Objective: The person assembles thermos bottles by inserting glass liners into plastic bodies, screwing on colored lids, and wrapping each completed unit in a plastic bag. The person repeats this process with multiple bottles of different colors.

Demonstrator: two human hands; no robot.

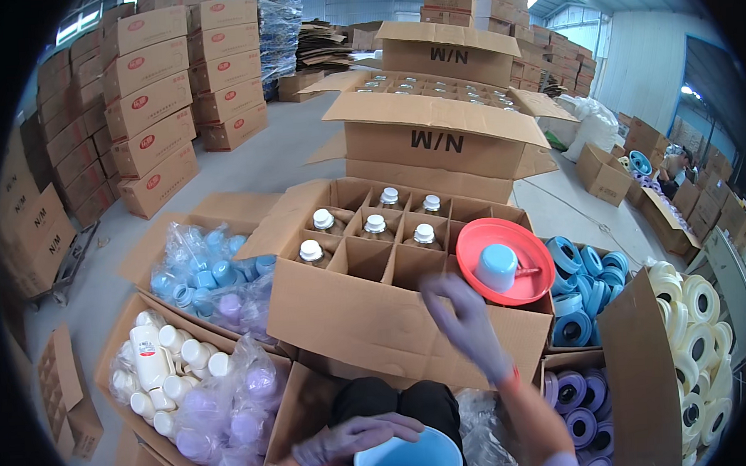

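My left hand [361, 439], in a thin pale purple glove, lies with outstretched fingers along the rim of a light blue open container [408, 458] at my lap. My right hand [463, 322], gloved the same way, is raised over the near edge of a divided cardboard box [368, 304]; its fingers look apart, with nothing visible in them. Several clear bottles with white caps [375, 225] stand in the box's compartments; some nearer compartments hold none. Just right of that hand, a round red tray [481, 238] rests on the box, bearing a light blue cup-shaped piece [497, 267].
Cartons on the left hold blue caps [223, 271], white containers [193, 352] and bagged purple pieces [246, 425]. Blue rings [571, 329], purple rings [580, 425] and cream rings [698, 345] fill the right. A bottle-filled carton [436, 143] stands ahead; stacked cartons [151, 109] rise behind.
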